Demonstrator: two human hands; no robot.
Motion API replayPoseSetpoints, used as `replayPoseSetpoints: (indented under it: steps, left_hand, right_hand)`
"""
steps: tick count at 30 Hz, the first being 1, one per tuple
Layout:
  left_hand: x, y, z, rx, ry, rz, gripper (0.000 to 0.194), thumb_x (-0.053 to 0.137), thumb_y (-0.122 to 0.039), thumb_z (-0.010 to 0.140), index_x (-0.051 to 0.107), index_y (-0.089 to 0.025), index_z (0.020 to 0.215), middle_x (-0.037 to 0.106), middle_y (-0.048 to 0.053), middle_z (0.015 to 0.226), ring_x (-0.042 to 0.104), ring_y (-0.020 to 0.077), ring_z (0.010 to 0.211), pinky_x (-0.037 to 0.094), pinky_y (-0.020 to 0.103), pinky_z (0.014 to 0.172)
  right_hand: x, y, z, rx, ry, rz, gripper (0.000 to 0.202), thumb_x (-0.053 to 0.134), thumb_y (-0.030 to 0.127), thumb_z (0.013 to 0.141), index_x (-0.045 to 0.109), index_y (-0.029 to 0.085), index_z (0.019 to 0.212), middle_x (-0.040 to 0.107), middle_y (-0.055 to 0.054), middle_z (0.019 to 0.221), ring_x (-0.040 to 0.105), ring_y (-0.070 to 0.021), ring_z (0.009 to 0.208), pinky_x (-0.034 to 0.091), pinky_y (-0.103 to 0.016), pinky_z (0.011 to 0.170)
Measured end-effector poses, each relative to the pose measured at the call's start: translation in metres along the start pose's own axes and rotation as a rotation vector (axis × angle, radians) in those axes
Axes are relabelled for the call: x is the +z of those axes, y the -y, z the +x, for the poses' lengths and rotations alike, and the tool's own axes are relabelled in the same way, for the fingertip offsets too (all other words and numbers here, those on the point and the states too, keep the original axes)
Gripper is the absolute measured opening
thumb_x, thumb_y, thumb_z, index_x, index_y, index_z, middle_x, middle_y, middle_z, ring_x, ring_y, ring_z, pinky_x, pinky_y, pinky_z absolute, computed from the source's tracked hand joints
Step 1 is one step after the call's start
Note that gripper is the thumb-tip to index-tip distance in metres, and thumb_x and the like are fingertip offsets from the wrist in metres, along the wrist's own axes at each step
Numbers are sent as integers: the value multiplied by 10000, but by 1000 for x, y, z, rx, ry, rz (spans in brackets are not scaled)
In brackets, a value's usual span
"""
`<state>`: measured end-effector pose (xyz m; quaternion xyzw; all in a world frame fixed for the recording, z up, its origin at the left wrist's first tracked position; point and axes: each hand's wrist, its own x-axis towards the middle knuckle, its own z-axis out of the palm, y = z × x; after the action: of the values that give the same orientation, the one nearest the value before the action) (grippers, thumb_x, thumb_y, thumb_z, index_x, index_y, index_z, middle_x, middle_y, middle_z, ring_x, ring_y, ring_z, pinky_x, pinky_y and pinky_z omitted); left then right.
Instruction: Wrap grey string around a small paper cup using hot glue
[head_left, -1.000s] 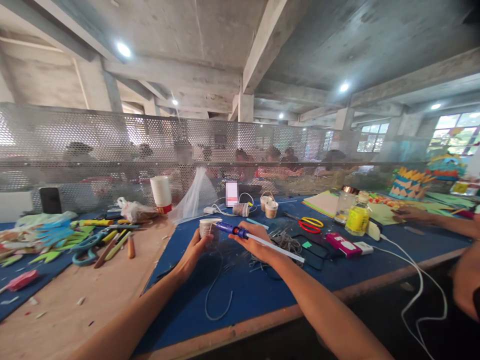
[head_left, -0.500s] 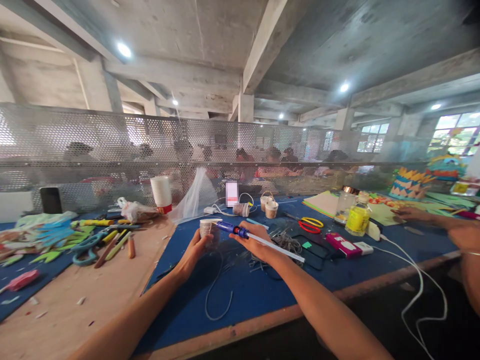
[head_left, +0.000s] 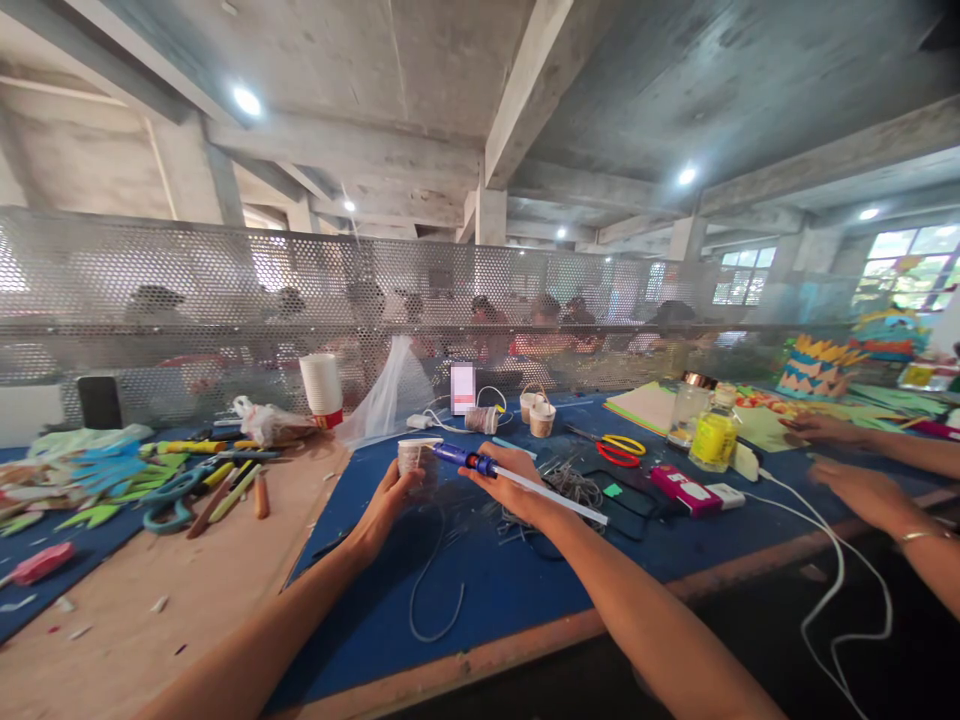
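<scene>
My left hand [head_left: 391,505] is closed around a small paper cup [head_left: 417,458], partly wrapped in grey-brown cord, with its white rim up. In my right hand [head_left: 510,483] is a blue hot glue gun [head_left: 459,457], a long white glue stick [head_left: 555,495] sticking out of its back end. The gun's tip is at the cup's upper right side; whether it touches I cannot tell. A loose length of grey cord [head_left: 414,600] curves over the blue mat below the cup. Just right of my right hand lies a tangle of grey cord [head_left: 577,485].
Behind are small wrapped cups [head_left: 541,418], a phone [head_left: 463,388] and stacked paper cups [head_left: 321,388]. To the right lie red-yellow scissors [head_left: 621,450], a pink box [head_left: 684,490] and a yellow bottle [head_left: 714,430]. Blue scissors [head_left: 169,500] lie left. A co-worker's hands [head_left: 862,490] are far right.
Both my hands, the cup and the glue gun stay almost still. At the far right, the co-worker's nearer hand has moved forward over the table, so two hands now show there.
</scene>
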<state>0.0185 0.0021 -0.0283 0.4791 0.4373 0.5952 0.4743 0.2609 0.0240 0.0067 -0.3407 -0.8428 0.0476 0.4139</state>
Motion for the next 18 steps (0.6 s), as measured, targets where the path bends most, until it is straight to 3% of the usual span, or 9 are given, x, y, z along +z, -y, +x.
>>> replayPoseSetpoints:
  steps: [18]
  left_hand:
    - [-6,-4,1,1,55,-32,610,807,-496,757,670,-194,1269,759,108,1147,736,288,956,589,416,834]
  right_hand:
    - [-2,1,1,35,-11,-28,335,679,515,991,627,223,835,669,13,716,596,-144,645,305,-238,587]
